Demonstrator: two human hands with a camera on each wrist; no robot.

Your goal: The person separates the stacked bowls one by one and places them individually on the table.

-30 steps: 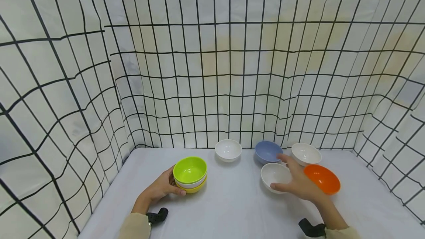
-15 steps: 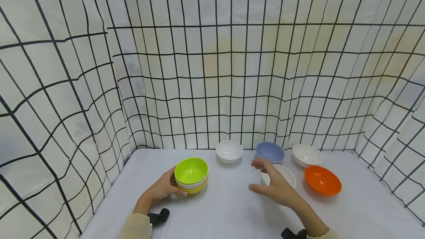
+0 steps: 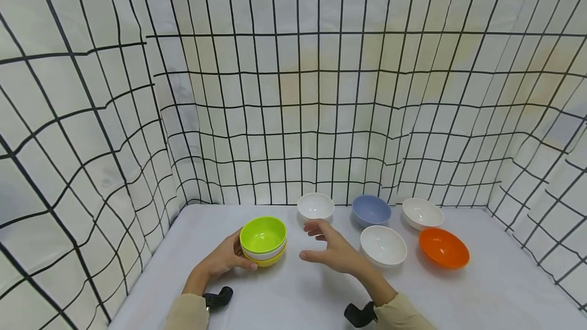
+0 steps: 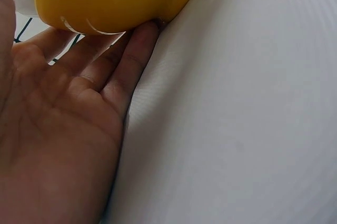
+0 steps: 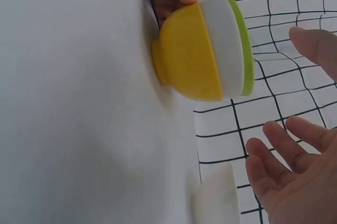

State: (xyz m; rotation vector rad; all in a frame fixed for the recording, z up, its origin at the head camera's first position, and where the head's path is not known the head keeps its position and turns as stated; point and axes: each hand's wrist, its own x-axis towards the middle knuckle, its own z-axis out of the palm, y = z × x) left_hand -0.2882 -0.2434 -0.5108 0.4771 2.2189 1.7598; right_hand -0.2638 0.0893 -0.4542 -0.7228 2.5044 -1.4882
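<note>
A nested stack of three bowls stands on the white table at left: a lime green bowl [image 3: 263, 235] on top, a white bowl [image 5: 224, 45] in the middle and a yellow bowl [image 5: 184, 53] at the bottom. My left hand [image 3: 223, 258] grips the stack from its left side, thumb in front and fingers behind. In the left wrist view, fingers [image 4: 134, 61] reach the underside of the yellow bowl. To the right of the stack hovers my right hand [image 3: 338, 252], empty, thumb and fingers spread apart. It is just in front of a white bowl [image 3: 315, 207].
Farther right stand a blue bowl [image 3: 371, 211], a white bowl [image 3: 422, 213] behind, another white bowl [image 3: 383, 246] nearer, and an orange bowl [image 3: 444, 248]. A white wall with a black grid [image 3: 316, 131] closes off the table's back and sides.
My right hand has moved left, from over the near white and orange bowls at right toward the stack, staying empty. The left hand and the stack keep their place.
</note>
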